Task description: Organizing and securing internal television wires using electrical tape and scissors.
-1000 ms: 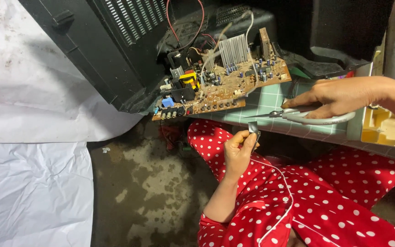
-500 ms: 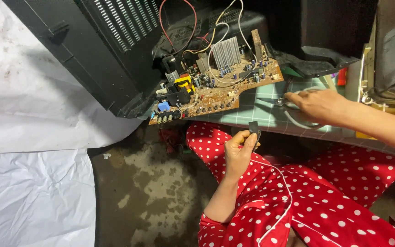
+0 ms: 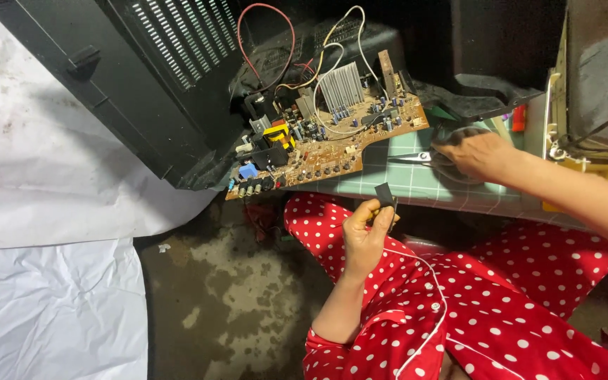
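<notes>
On the green mat (image 3: 416,184), right hand (image 3: 478,153) covers scissors (image 3: 423,158); left hand (image 3: 366,236) pinches black piece (image 3: 385,195) at fingertips.

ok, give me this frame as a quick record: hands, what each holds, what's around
left hand: raised over the lap, pinching a small black piece between the fingertips
right hand: on the green mat, over the handles of the scissors; grip not clear
board: brown circuit board, tilted, its edge on the mat, heatsink and wires on top
casing: black vented shell, left of the board
floor: white paper at left
lap: red polka-dot cloth
</notes>
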